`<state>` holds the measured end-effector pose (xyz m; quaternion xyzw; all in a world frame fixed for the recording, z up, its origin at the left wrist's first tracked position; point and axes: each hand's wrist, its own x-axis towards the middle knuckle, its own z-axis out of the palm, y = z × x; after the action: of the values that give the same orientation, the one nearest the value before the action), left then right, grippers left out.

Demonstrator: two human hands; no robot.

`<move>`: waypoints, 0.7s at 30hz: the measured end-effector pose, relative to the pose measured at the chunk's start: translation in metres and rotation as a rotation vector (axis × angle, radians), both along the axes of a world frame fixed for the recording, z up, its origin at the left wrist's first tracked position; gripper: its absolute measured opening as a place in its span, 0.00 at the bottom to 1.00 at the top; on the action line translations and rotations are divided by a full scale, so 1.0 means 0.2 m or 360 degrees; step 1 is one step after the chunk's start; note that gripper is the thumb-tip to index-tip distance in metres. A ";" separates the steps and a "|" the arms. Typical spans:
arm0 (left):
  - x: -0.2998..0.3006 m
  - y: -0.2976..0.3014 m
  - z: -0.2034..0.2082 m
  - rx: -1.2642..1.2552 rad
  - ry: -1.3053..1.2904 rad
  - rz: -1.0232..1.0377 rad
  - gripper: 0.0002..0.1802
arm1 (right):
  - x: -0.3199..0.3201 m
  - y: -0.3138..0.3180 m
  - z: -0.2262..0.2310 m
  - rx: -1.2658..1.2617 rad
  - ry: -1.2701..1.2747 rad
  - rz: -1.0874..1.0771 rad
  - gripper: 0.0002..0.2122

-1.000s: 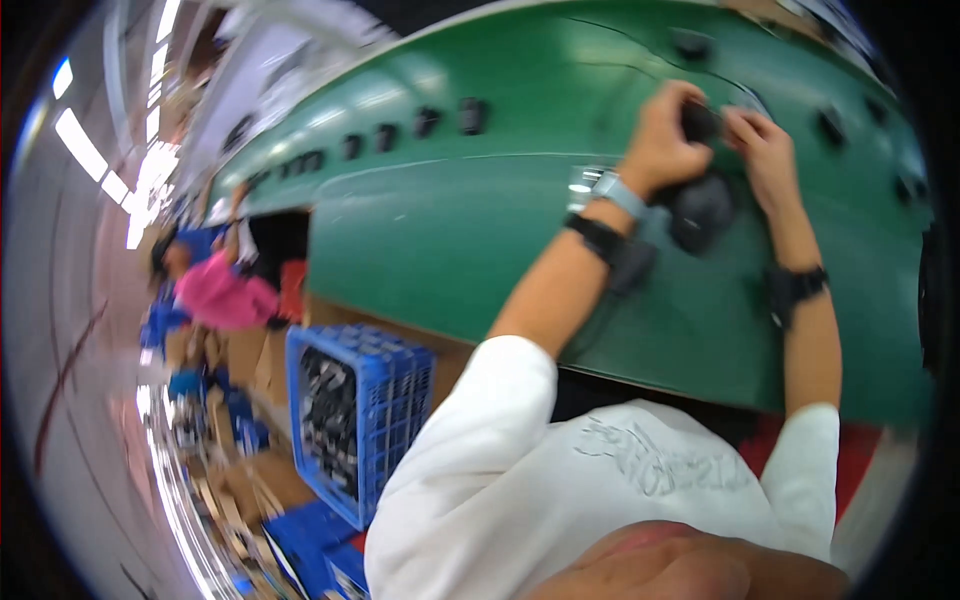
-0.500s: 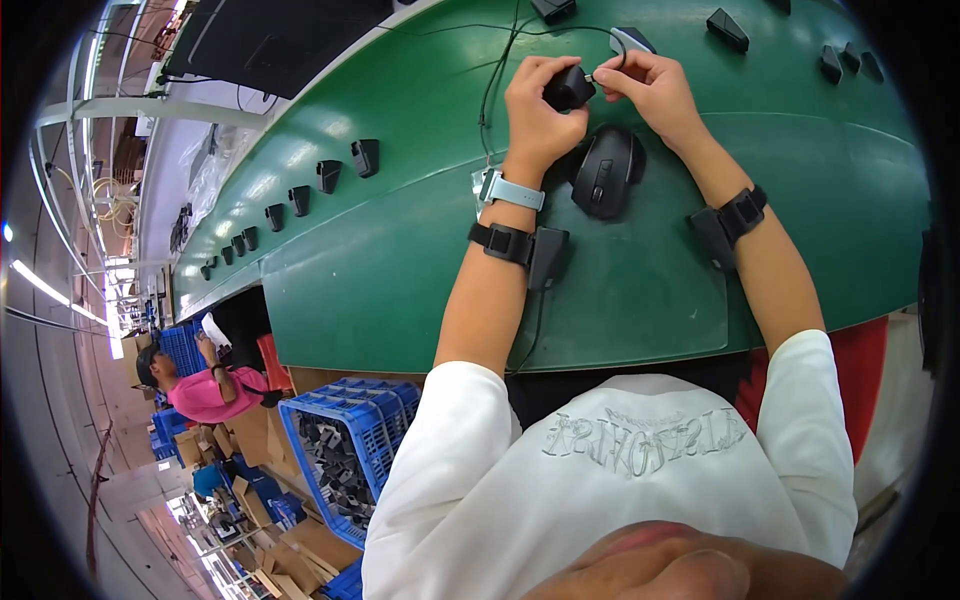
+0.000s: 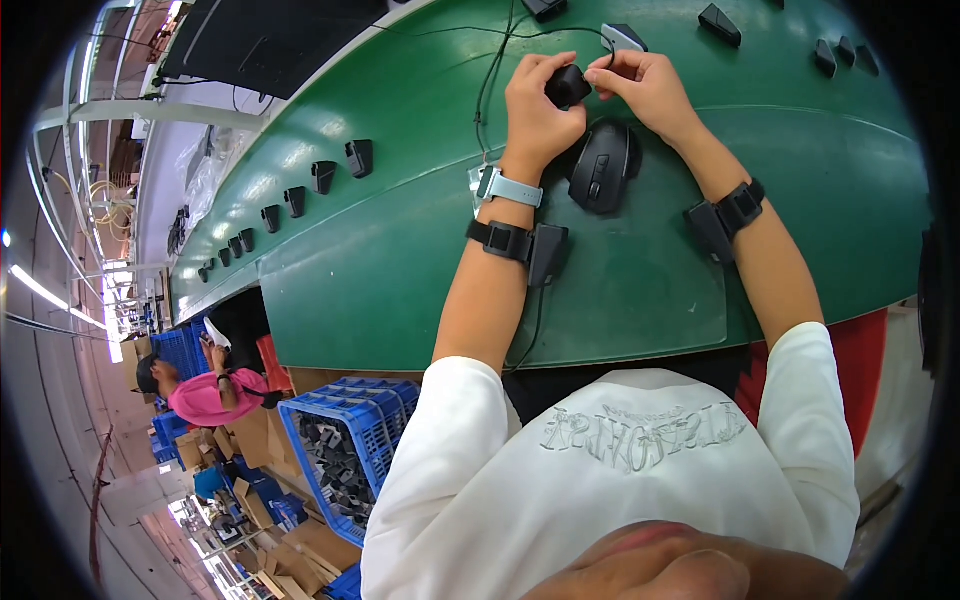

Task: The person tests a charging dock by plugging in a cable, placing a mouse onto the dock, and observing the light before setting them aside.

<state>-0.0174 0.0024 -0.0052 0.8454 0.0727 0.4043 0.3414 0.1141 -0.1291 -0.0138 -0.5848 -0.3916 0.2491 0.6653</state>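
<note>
My left hand (image 3: 538,112) is closed around a small black plastic block (image 3: 568,90) above the green table. With finger and thumb pinched together, my right hand (image 3: 648,95) holds the end of a thin black cable (image 3: 560,31) against the block's right side. The plug itself is hidden by the fingers, so how deep it sits I cannot tell. Just below my hands a black computer mouse (image 3: 603,165) lies on the table. Behind my right fingers lies a grey-and-black piece (image 3: 624,38).
Several black wedge-shaped pieces (image 3: 322,177) stand in a row along the table's left side, and more (image 3: 720,25) lie at the far right. A blue crate (image 3: 375,410) of dark parts stands at lower left. Beyond it a person in pink (image 3: 215,397) sits.
The cable's metal plug showed between my hands; now my right fingers have come closer to the block and the plug is out of sight. My left hand keeps its grip.
</note>
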 end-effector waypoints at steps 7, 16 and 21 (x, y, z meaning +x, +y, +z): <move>0.00 -0.01 0.04 -0.1283 -0.0170 0.0123 0.31 | -0.03 -0.09 0.26 -0.0642 -0.0776 -0.0029 0.22; 0.03 0.01 0.02 -0.2143 -0.0543 -0.0910 0.11 | -0.30 -0.16 0.37 -0.1290 -0.1349 0.0246 0.32; 0.04 -0.01 0.02 -0.2049 -0.0559 -0.0849 0.14 | -0.30 -0.17 0.38 -0.1254 -0.1372 0.0286 0.32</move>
<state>-0.0103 0.0013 -0.0020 0.3876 0.0317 0.3141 0.8661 0.0536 -0.1629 0.0625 -0.8008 -0.5526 0.1710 0.1550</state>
